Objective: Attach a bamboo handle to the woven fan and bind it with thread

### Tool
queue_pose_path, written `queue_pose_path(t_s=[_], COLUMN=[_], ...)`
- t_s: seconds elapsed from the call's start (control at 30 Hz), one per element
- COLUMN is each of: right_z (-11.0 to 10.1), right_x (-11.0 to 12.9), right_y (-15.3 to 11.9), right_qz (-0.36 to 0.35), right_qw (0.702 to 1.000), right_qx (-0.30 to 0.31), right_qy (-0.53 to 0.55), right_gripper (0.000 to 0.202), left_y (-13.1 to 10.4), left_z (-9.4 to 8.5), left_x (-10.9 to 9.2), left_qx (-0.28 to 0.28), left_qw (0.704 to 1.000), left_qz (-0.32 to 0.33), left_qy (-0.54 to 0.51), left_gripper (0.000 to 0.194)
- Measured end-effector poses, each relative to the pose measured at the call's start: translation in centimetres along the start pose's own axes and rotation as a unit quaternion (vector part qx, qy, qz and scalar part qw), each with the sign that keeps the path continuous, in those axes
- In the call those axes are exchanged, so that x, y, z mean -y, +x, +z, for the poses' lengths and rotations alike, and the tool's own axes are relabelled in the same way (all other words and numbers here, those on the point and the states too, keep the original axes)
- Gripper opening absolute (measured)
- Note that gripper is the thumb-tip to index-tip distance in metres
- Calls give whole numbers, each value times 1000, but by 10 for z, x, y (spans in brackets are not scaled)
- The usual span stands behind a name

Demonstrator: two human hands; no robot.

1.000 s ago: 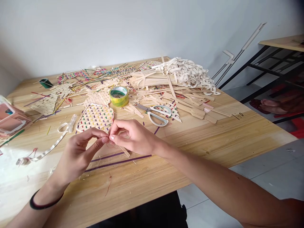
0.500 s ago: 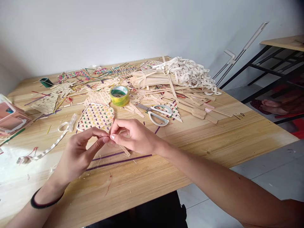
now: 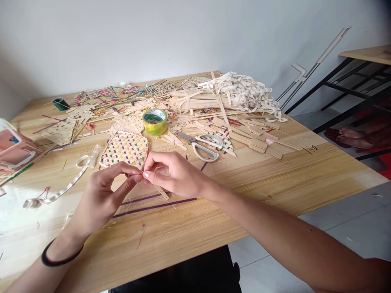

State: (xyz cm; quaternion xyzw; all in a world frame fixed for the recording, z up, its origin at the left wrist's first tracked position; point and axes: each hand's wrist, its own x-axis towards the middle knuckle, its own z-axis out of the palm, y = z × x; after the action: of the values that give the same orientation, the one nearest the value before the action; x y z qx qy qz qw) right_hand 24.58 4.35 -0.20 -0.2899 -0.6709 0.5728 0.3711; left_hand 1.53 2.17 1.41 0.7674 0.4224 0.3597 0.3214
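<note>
Pinching tight with left hand (image 3: 102, 197) and right hand (image 3: 179, 174), tip to tip left of frame centre, near woven panel (image 3: 124, 149); cannot make out anything gripped.

View is turning slightly left. Tape roll (image 3: 155, 129) and scissors (image 3: 192, 139), beyond the fingers (image 3: 137, 178), are shifting a little rightward in frame; the fingers are drifting likewise. Pink box (image 3: 15, 141), left of the fingers, is showing slightly more. Grey-handled pole (image 3: 333, 44), far right beyond the fingers, is shifting rightward more plainly.
</note>
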Motion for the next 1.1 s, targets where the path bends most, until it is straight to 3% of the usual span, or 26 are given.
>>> queue_pose_path(t_s=[0.7, 1.1], right_z=[0, -1], right_x=[1, 1], right_y=[0, 1], right_qz=[-1, -4], right_qw=[1000, 1000], right_qx=[6, 14], right_qy=[-4, 0], right_gripper=[14, 14], left_y=[-3, -3], left_z=[-1, -2], left_x=[0, 2], left_qx=[-20, -4], left_qw=[1000, 1000], left_qz=[-15, -11], left_qy=[14, 19], left_gripper=[11, 14])
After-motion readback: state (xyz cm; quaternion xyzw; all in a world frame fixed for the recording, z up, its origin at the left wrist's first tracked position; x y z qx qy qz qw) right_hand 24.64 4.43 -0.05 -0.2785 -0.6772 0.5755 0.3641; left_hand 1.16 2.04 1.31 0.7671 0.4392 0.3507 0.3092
